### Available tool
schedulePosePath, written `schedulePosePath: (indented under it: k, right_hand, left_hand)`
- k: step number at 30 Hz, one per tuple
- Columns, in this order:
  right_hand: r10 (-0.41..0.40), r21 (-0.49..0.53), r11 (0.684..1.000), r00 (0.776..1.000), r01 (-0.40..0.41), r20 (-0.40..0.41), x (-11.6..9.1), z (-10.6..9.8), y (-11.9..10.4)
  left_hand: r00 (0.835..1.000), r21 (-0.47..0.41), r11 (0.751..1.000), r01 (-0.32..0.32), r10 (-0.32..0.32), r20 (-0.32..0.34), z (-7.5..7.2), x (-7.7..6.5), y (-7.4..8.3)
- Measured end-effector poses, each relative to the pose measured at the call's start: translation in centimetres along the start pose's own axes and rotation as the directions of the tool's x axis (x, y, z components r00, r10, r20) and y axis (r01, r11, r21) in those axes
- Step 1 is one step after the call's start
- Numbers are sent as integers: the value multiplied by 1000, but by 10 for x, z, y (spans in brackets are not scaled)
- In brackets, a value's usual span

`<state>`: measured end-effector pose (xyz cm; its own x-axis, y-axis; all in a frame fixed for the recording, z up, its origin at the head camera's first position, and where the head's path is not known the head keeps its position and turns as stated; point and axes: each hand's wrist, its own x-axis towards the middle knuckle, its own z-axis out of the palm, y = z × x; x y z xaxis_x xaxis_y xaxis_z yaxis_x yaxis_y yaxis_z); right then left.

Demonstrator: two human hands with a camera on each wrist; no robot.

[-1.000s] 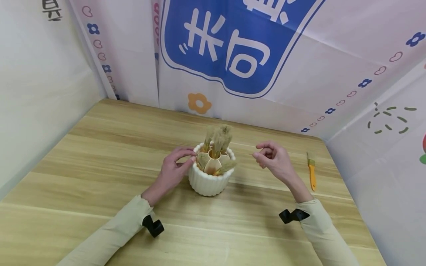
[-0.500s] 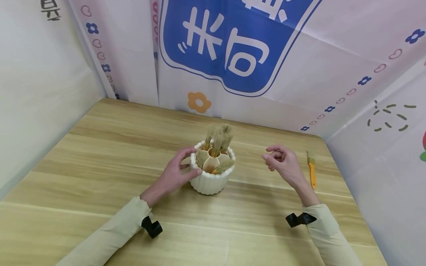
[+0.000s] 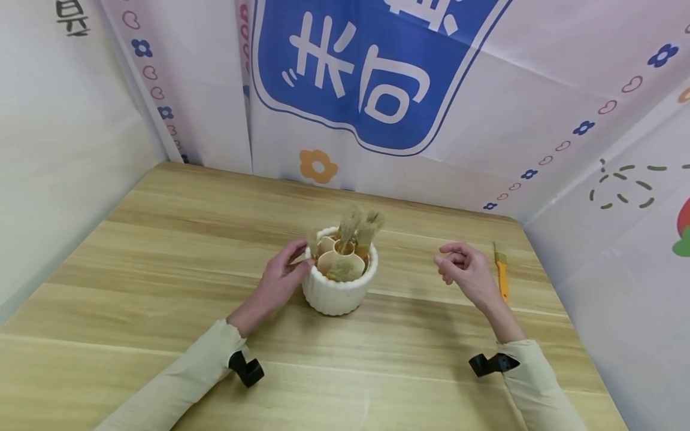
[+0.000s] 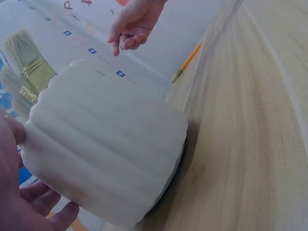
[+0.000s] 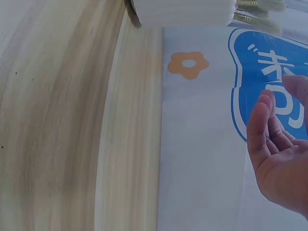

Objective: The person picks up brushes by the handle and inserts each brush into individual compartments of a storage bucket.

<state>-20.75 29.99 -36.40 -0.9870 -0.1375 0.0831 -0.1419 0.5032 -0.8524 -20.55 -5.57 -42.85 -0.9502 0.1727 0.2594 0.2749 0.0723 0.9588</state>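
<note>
A white ribbed pot (image 3: 335,296) stands on the table, its inside split into several rounded compartments. Several paintbrushes (image 3: 349,222) sit in it, pale bristles up. My left hand (image 3: 277,281) holds the pot's left side at the rim. In the left wrist view, the left thumb (image 4: 17,131) touches the rim and the fingers (image 4: 48,204) bend against the wall. Off to the pot's right, my right hand (image 3: 469,275) hovers above the table, fingers loosely curled, holding nothing. The right wrist view shows that same hand (image 5: 279,154) with a gap between thumb and fingers.
A paintbrush with an orange handle (image 3: 503,278) lies on the wooden table (image 3: 178,257), to the right of my right hand. Printed white sheets (image 3: 205,90) wall the table at the back and on both sides.
My right hand has drawn back to the right, away from the pot. The compartments and brushes have turned. My left thumb and fingers spread along the rim, then came closer together.
</note>
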Motion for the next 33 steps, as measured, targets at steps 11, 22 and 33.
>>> schedulePosePath:
  k: [11, 22, 33]
  right_hand:
    - [4, -19, 1000, 1000, -4, -23, -3, -5, 9]
    - [63, -38, 997, 996, -65, -61, -7, -15, 20]
    - [97, -55, 993, 991, -102, -96, -9, -27, 28]
  left_hand:
    - [998, -9, 999, 48, -49, -37, 4, 4, 3]
    - [999, -13, 1000, 24, -24, -32, 4, 4, 2]
    - [1000, -17, 1000, 6, -7, -23, 4, 6, 1]
